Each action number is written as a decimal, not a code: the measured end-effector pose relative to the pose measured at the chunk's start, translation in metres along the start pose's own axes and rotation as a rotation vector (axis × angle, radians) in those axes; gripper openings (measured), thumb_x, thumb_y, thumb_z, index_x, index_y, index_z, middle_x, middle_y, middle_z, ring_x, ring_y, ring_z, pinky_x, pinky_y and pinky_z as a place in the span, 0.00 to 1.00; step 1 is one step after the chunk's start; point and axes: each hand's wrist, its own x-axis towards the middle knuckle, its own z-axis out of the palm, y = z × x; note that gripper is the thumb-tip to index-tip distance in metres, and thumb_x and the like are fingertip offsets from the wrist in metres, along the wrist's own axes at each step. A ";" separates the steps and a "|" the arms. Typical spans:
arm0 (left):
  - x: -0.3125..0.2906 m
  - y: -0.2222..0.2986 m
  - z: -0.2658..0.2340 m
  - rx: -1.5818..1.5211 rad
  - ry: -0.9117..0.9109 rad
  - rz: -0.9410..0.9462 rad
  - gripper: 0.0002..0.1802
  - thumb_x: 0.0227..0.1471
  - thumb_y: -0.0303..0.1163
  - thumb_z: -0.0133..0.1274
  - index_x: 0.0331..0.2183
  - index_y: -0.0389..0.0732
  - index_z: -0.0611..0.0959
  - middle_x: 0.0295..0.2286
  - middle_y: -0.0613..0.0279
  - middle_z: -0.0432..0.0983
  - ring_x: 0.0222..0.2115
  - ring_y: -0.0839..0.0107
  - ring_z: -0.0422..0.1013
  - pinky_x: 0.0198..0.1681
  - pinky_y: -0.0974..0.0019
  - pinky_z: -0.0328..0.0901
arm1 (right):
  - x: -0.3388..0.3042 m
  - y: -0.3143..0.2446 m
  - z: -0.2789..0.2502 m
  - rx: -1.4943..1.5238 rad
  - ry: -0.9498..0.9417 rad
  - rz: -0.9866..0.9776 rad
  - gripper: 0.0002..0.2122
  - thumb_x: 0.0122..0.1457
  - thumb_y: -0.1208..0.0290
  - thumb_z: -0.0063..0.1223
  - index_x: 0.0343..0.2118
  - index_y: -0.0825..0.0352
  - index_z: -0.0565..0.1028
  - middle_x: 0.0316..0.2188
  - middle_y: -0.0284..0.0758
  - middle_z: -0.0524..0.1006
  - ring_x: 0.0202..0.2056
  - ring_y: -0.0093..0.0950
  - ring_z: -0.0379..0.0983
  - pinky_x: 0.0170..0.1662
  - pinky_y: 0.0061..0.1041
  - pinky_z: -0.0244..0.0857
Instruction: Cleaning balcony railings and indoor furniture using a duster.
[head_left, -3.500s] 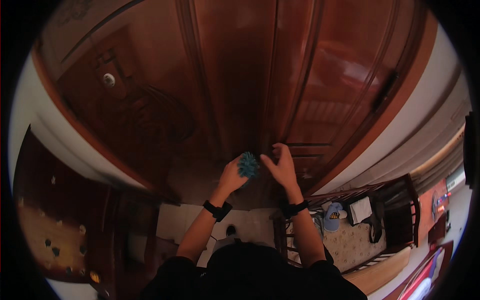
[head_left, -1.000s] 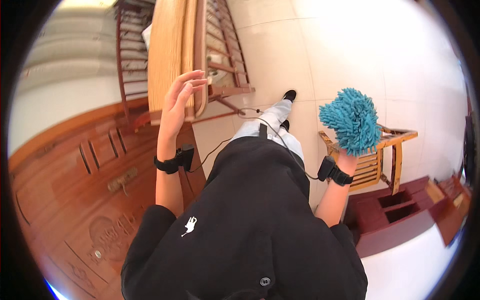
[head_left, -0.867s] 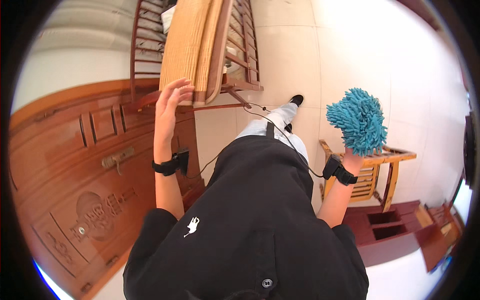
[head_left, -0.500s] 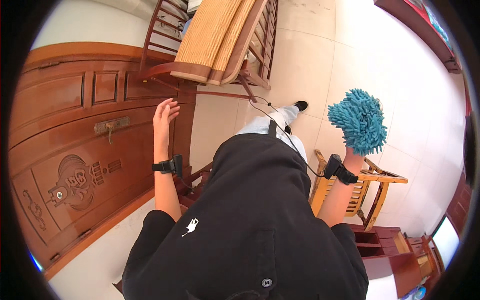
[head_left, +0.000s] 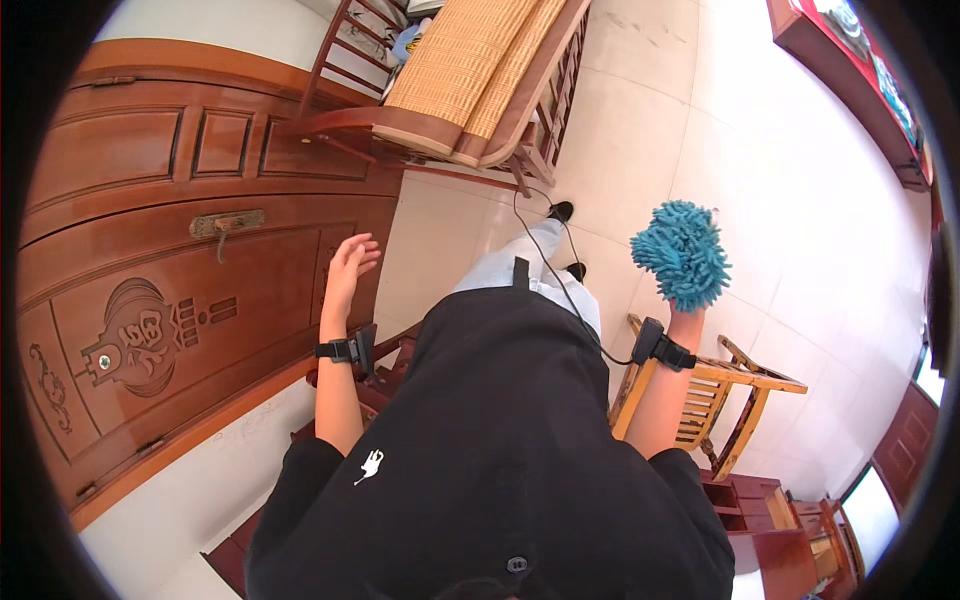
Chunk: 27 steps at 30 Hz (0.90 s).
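Observation:
A teal chenille cleaning mitt (head_left: 682, 252) covers my right hand, raised on the right side above the floor. Only the wrist shows below the mitt, so the fingers are hidden. On the left, my left hand (head_left: 350, 272) is held up in front of the brown wooden door (head_left: 225, 310). Its fingers are slightly bent and apart, with nothing in them. The door's metal handle (head_left: 227, 222) is left of that hand, with a gap between. Each wrist wears a black strap with a small box, and a black cable hangs across my legs.
A dark red bench (head_left: 335, 125) with a folded bamboo mat (head_left: 460, 75) stands ahead. A yellow wooden chair (head_left: 745, 378) is close beside my right forearm. Dark red furniture (head_left: 750, 510) stands at the lower right, and a red cabinet (head_left: 850, 90) at the far right. Pale tiles (head_left: 630, 130) cover the floor.
My left hand sits lower and a little further right in the picture. The mitt on my right hand has shifted left. My feet have moved, and the surroundings have shifted somewhat.

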 end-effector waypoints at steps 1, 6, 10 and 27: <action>-0.006 0.001 -0.003 0.003 0.005 0.002 0.19 0.67 0.36 0.43 0.54 0.37 0.75 0.48 0.54 0.75 0.48 0.67 0.74 0.52 0.63 0.69 | 0.010 0.021 -0.005 -0.036 -0.024 0.006 0.27 0.65 0.68 0.46 0.65 0.67 0.57 0.61 0.39 0.68 0.59 0.32 0.67 0.61 0.35 0.65; -0.046 -0.009 -0.021 0.028 0.021 -0.058 0.17 0.67 0.33 0.44 0.53 0.37 0.77 0.46 0.55 0.77 0.47 0.68 0.74 0.51 0.65 0.69 | 0.001 0.133 -0.018 -0.232 -0.173 0.062 0.35 0.57 0.80 0.58 0.66 0.66 0.54 0.61 0.38 0.67 0.59 0.31 0.67 0.59 0.31 0.66; 0.039 -0.031 -0.058 0.034 -0.097 -0.086 0.17 0.67 0.34 0.44 0.52 0.38 0.77 0.46 0.57 0.76 0.47 0.69 0.74 0.51 0.66 0.69 | 0.010 0.248 -0.001 -0.063 0.034 0.265 0.38 0.53 0.86 0.59 0.66 0.65 0.55 0.59 0.36 0.70 0.54 0.28 0.71 0.55 0.28 0.68; 0.128 -0.107 -0.150 0.346 -0.371 -0.527 0.16 0.66 0.32 0.43 0.51 0.36 0.76 0.45 0.58 0.76 0.48 0.67 0.73 0.52 0.63 0.68 | 0.076 0.404 0.138 0.384 0.048 1.100 0.17 0.69 0.57 0.40 0.34 0.63 0.78 0.30 0.36 0.81 0.31 0.31 0.80 0.39 0.31 0.76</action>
